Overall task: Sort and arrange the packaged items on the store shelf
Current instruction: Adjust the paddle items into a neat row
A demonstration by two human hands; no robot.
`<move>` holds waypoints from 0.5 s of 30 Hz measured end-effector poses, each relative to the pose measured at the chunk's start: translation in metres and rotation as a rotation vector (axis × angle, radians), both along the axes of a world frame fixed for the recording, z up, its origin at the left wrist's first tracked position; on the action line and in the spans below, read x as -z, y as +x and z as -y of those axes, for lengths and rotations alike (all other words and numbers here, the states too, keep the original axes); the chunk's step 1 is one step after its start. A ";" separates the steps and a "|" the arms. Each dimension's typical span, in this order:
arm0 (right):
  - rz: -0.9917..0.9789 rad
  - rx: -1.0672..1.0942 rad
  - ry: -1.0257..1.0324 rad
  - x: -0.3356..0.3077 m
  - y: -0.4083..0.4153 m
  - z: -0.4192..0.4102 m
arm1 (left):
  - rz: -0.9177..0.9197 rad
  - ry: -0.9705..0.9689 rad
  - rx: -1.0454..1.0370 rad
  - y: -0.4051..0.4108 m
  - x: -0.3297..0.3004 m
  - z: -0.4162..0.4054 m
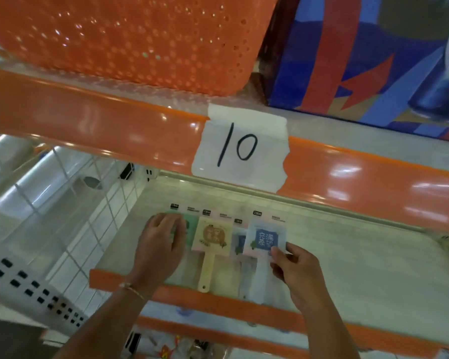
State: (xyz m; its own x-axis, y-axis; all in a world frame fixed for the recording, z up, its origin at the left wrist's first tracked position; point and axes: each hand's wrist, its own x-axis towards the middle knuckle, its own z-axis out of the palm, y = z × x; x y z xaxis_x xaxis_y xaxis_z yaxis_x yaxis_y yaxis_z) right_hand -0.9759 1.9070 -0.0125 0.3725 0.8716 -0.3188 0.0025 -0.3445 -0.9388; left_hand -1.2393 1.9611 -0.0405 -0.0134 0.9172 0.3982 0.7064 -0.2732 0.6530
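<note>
Several packaged paddle-shaped fans lie flat in a row on the white shelf (360,257). My left hand (160,244) rests palm down on the green packaged fan (191,229) at the left end, covering most of it. Beside it lies a yellow packaged fan (213,239) with its handle pointing toward me. My right hand (293,265) pinches the lower right corner of the blue packaged fan (266,237), which overlaps another blue packaged fan (240,242) lying under its left edge.
An orange shelf lip (218,299) runs along the front edge. Above, an orange rail carries a paper label (240,149) reading 10. An orange perforated basket (130,37) and a blue box (368,55) stand on the upper shelf. A white wire divider (88,218) bounds the left side.
</note>
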 end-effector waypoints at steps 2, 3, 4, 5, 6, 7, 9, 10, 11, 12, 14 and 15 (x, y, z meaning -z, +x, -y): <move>0.052 -0.010 -0.017 0.009 0.005 -0.005 | -0.054 -0.045 -0.071 -0.020 0.005 0.001; 0.073 -0.005 -0.024 0.014 0.006 -0.008 | -0.064 -0.080 -0.093 -0.028 0.008 0.003; 0.094 -0.002 -0.027 0.018 0.006 -0.010 | -0.070 -0.109 -0.100 -0.035 0.014 0.004; 0.125 -0.006 -0.030 0.022 0.004 -0.012 | -0.075 -0.127 -0.097 -0.041 0.019 0.005; 0.163 -0.016 -0.033 0.025 0.003 -0.015 | -0.078 -0.138 -0.086 -0.047 0.025 0.005; 0.204 -0.028 -0.035 0.029 0.001 -0.017 | -0.081 -0.143 -0.074 -0.050 0.029 0.006; 0.280 -0.047 -0.041 0.033 -0.001 -0.020 | -0.073 -0.139 -0.055 -0.054 0.034 0.006; 0.317 -0.053 -0.048 0.034 -0.003 -0.022 | -0.064 -0.142 -0.047 -0.054 0.035 0.006; 0.359 -0.059 -0.058 0.036 -0.003 -0.023 | -0.059 -0.147 -0.042 -0.053 0.035 0.005; 0.410 -0.062 -0.070 0.037 -0.005 -0.023 | -0.063 -0.148 -0.043 -0.052 0.035 0.004; 0.553 -0.088 -0.095 0.036 -0.007 -0.023 | -0.082 -0.137 -0.051 -0.051 0.035 0.003; 0.633 -0.103 -0.103 0.036 -0.007 -0.023 | -0.090 -0.131 -0.055 -0.051 0.035 0.003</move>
